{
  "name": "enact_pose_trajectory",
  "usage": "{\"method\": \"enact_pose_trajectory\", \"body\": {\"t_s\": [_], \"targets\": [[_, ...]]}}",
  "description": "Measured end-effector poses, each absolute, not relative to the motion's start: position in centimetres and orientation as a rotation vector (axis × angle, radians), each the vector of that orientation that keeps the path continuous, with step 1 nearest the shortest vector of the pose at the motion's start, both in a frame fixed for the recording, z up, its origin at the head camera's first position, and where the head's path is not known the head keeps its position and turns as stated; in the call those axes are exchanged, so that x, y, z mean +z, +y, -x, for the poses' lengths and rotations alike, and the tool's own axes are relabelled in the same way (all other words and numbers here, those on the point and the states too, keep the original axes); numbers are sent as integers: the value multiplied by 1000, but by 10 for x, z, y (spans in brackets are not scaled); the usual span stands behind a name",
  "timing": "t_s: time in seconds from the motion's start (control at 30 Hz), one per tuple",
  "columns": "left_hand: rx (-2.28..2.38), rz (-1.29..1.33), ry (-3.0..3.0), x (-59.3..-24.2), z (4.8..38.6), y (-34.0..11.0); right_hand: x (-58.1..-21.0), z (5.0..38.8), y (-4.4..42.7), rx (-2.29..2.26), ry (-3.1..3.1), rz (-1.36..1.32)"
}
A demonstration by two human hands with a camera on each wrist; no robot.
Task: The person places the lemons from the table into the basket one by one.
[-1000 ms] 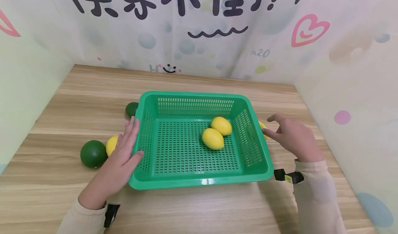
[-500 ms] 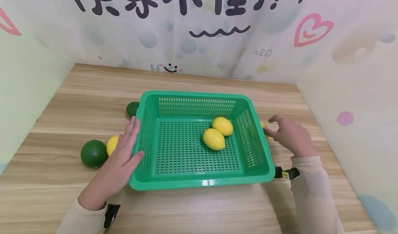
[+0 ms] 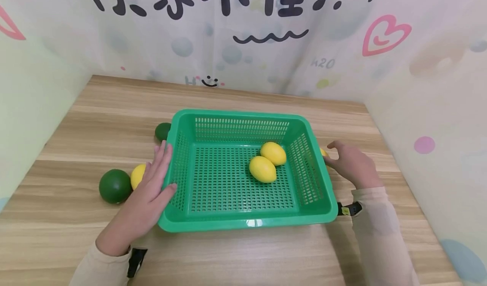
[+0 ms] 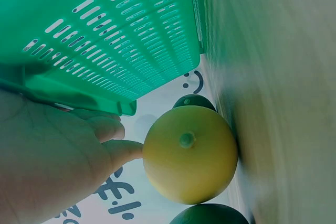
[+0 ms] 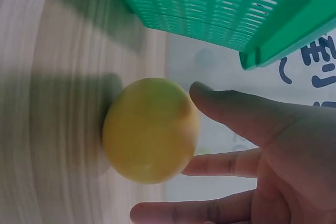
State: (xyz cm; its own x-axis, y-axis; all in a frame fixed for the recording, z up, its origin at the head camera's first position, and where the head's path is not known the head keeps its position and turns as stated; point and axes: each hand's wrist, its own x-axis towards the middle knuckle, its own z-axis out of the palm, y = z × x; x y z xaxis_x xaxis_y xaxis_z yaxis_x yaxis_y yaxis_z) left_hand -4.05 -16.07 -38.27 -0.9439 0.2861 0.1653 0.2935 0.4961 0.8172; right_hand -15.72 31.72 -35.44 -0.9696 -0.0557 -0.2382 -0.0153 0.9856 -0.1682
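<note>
My left hand (image 3: pixel 146 195) rests with straight fingers against the left rim of a green plastic basket (image 3: pixel 243 223). Inside the basket, toward its right side, two yellow lemons (image 3: pixel 262 170) touch each other. Right of the basket, my right hand (image 3: pixel 354 163) reaches down around another lemon (image 5: pixel 149 129) on the table; in the right wrist view its thumb is at the lemon's edge, fingers extended beyond, not closed round it. Under my left hand lies one more yellow fruit (image 4: pixel 190 153) with a greenish nub, partly hidden in the head view.
Left of the basket a round dark green fruit (image 3: pixel 115 186) sits beside the yellow one. A second dark green fruit (image 3: pixel 162 132) is partly covered by the basket's back left corner. A printed cloth wall (image 3: pixel 213 58) stands behind the wooden table (image 3: pixel 95 121).
My right hand has shifted slightly left, closer to the basket and the lemon beside it. The left hand and the basket stay nearly where they were.
</note>
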Motion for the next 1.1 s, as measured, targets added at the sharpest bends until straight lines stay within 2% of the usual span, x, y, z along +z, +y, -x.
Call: {"method": "enact_pose_trajectory", "body": {"t_s": [1.1], "targets": [[-1499,510,-2717,-382,41,-161,-368,160,307,-270,2904,55]]}}
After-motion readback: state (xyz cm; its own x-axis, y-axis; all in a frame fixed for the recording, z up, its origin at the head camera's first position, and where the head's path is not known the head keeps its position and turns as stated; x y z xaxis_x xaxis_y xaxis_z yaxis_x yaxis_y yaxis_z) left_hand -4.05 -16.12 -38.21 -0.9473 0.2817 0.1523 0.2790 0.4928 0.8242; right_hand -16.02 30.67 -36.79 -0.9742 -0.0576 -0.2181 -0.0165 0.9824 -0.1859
